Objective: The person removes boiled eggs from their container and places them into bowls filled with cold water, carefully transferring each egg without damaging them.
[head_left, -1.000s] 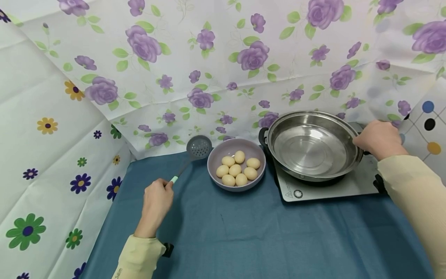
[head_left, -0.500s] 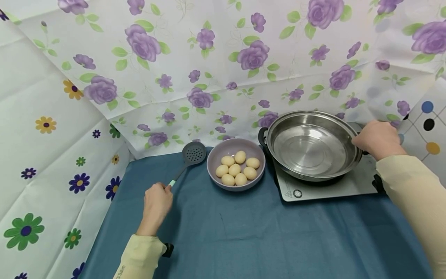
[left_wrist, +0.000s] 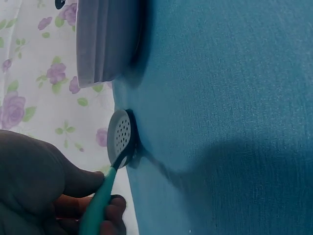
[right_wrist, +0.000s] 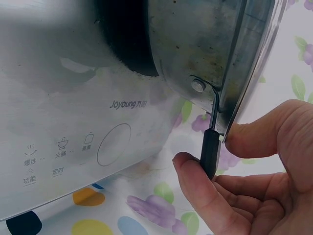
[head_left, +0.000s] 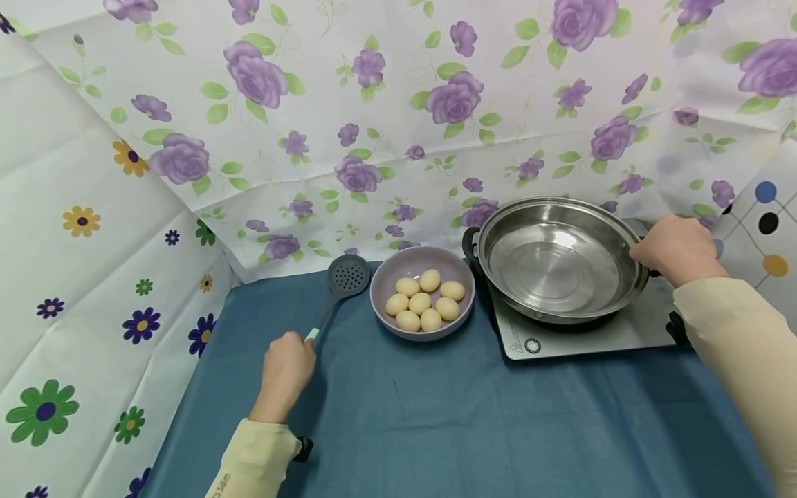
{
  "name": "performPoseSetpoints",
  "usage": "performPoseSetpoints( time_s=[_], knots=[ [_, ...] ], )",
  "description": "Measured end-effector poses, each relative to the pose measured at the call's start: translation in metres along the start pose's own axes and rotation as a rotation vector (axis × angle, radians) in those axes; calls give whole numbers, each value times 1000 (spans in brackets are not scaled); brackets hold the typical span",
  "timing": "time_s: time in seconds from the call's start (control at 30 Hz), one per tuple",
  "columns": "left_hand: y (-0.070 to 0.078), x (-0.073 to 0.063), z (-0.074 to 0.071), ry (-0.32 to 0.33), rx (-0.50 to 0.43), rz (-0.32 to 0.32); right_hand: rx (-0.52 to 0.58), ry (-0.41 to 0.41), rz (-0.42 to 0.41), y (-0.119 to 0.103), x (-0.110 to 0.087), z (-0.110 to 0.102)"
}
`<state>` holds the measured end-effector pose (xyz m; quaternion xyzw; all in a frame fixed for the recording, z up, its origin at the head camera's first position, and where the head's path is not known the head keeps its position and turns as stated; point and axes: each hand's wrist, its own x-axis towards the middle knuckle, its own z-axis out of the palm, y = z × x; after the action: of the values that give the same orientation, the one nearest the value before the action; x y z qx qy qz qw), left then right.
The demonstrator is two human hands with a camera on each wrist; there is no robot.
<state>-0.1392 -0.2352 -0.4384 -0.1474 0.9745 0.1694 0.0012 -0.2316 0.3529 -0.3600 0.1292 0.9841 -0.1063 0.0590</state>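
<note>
My left hand (head_left: 286,377) grips the green handle of a grey slotted skimmer (head_left: 349,275), whose perforated head is beside the egg bowl. In the left wrist view, thumb and fingers wrap round that handle (left_wrist: 100,203). A mauve bowl (head_left: 386,325) holds several pale eggs (head_left: 420,303). At the right, a wide steel pan (head_left: 554,270) sits on an induction cooker (head_left: 591,342). My right hand (head_left: 675,249) holds the pan's right side handle; the right wrist view shows the thumb and fingers pinching this black handle (right_wrist: 210,154).
Blue cloth (head_left: 423,415) covers the table. A white sheet with purple flowers (head_left: 373,138) hangs close behind the bowl and pan. Another flowered sheet (head_left: 112,277) borders the left side, and a dotted one (head_left: 772,221) the right.
The skimmer head has shifted slightly left and down, away from the bowl, then held nearly still. My left hand has moved slightly right. The right hand and pan have stayed put.
</note>
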Motion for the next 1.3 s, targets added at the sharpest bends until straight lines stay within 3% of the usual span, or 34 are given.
performPoseSetpoints(
  time_s=[0.2, 0.4, 0.7, 1.0, 1.3],
  knots=[
    [0, -1, 2, -53, 54, 23, 7, 1, -5, -1, -1, 0],
    [1, 1, 6, -131, 70, -12, 7, -2, -6, -2, -2, -2],
    [-3, 8, 15, -186, 113, -45, 21, -16, -13, 2, -2, -1],
    [-9, 11, 24, -211, 89, -67, 23, 33, -47, 6, -1, 3],
    [-11, 9, 29, -185, 68, -76, 53, 69, -73, 9, -5, 9]
  ],
)
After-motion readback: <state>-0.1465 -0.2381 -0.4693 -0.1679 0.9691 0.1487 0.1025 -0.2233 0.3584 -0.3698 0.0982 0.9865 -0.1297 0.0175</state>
